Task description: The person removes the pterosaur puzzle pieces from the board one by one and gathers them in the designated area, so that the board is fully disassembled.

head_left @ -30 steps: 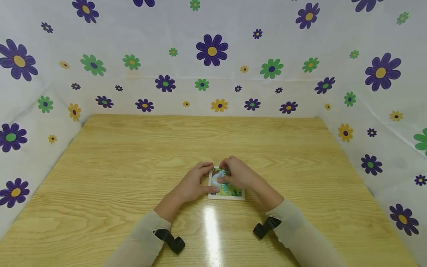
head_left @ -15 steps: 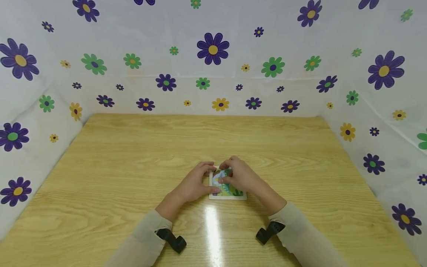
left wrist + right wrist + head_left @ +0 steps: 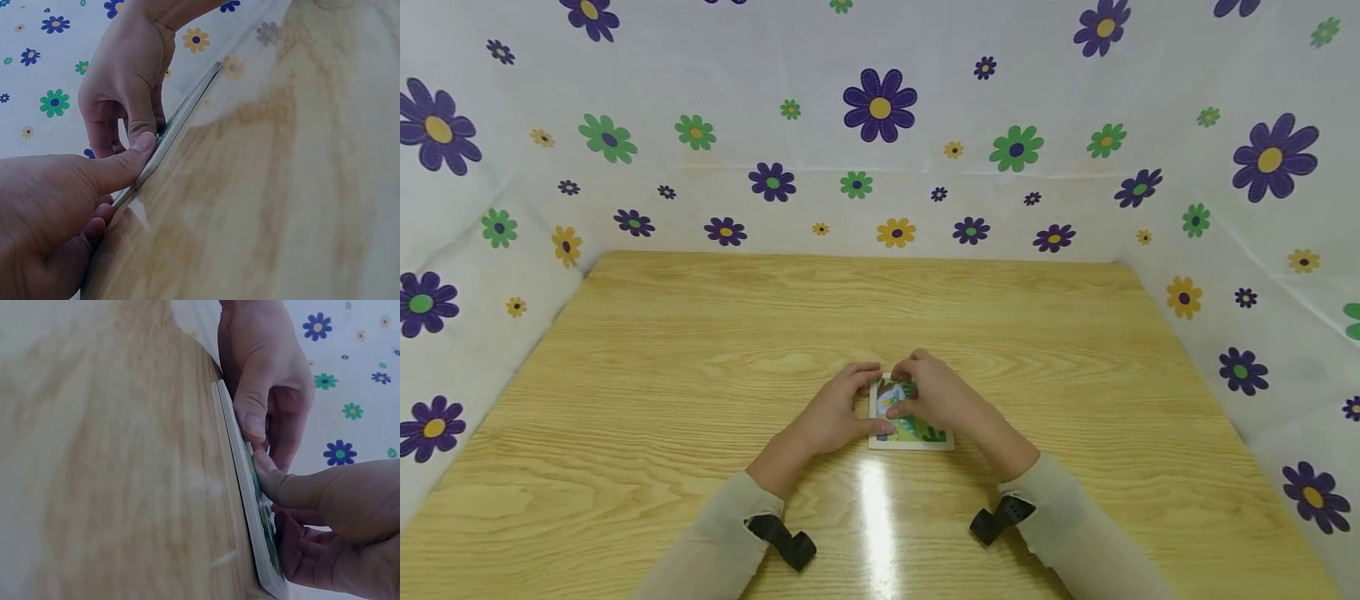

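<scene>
Head view: picture board (image 3: 917, 429) well apart from tabletop (image 3: 700, 317) far edge; left hand (image 3: 833, 414) grips left rim; right hand (image 3: 946, 393) fingers bent on face, hold unclear.

One high view, two near
The head view faces down toward the far edge of the table (image 3: 865, 312); low wrist views share the picture board (image 3: 916, 429).
</scene>
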{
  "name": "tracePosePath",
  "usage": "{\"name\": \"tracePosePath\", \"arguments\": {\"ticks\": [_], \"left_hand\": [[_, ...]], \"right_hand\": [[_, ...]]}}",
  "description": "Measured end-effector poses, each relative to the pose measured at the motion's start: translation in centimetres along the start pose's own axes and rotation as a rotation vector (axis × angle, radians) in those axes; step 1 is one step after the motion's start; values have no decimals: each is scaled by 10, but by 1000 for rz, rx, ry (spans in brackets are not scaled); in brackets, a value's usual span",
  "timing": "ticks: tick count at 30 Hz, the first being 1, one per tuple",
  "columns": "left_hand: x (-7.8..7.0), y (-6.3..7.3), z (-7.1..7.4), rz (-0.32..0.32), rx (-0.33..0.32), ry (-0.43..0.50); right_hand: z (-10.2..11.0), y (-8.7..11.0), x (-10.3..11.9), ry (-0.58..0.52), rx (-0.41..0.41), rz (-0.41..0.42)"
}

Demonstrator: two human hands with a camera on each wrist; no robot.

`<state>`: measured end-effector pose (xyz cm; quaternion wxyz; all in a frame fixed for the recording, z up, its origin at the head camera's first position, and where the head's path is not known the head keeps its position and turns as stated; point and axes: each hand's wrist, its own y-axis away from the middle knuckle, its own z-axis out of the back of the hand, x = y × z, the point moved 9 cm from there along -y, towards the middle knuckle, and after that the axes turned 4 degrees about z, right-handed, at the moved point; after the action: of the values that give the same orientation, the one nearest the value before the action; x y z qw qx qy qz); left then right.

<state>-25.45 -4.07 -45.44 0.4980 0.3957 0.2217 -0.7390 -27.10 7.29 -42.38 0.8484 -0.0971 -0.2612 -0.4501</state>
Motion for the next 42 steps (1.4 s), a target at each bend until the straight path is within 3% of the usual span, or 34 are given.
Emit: {"name": "tracePosePath", "arguments": {"ticks": [4, 15, 22, 28, 38, 42], "left_hand": [[0, 0, -1, -3, 0, 2], [-2, 1, 1, -6, -15, 10], [-1, 1, 4, 16, -35, 25], [-2, 0, 2, 7, -35, 13], [-2, 0, 1, 0, -21, -4], [-2, 0, 1, -3, -27, -10]], "right_hand": [[-3, -1, -8, -36, 34, -48], [-1, -1, -6, -73, 37, -29], [2, -3, -4, -109, -72, -30], [2, -3, -15, -254, -146, -131], [2, 6, -34, -564, -89, -183], [4, 12, -42, -610, -88, -197]]}}
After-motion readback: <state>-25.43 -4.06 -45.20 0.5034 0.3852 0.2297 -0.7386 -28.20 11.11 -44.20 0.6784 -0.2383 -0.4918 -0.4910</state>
